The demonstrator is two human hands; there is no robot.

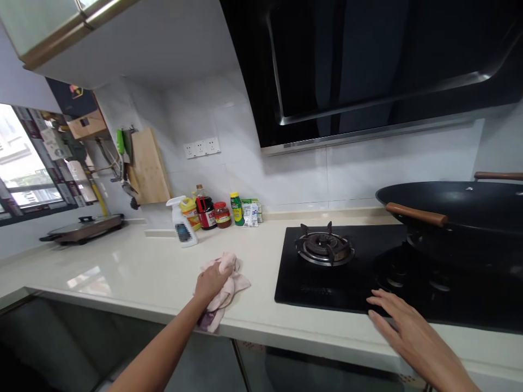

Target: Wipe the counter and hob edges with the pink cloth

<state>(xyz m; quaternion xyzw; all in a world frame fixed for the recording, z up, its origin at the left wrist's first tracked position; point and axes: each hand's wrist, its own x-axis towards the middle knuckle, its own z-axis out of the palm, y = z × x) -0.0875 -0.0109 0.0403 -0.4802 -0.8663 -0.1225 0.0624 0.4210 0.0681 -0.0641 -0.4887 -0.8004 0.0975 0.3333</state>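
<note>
A pale pink cloth (229, 284) lies bunched on the white countertop (261, 256), part of it hanging over the front edge. My left hand (211, 282) is closed on the cloth, pressing it to the counter. My right hand (402, 321) is held with fingers stretched out at the front edge of the black gas stove (327, 291), holding nothing. Whether its fingertips touch the stove cannot be made out. Beyond the cloth stands a white spray bottle (182, 223).
A large wok (461, 201) with wooden handles sits over the right burner; the left burner (324, 247) is bare. Sauce bottles and a red-lidded jar (222, 215) line the wall. A lidded electric pan (84, 228) stands far left. The range hood (368, 65) hangs above.
</note>
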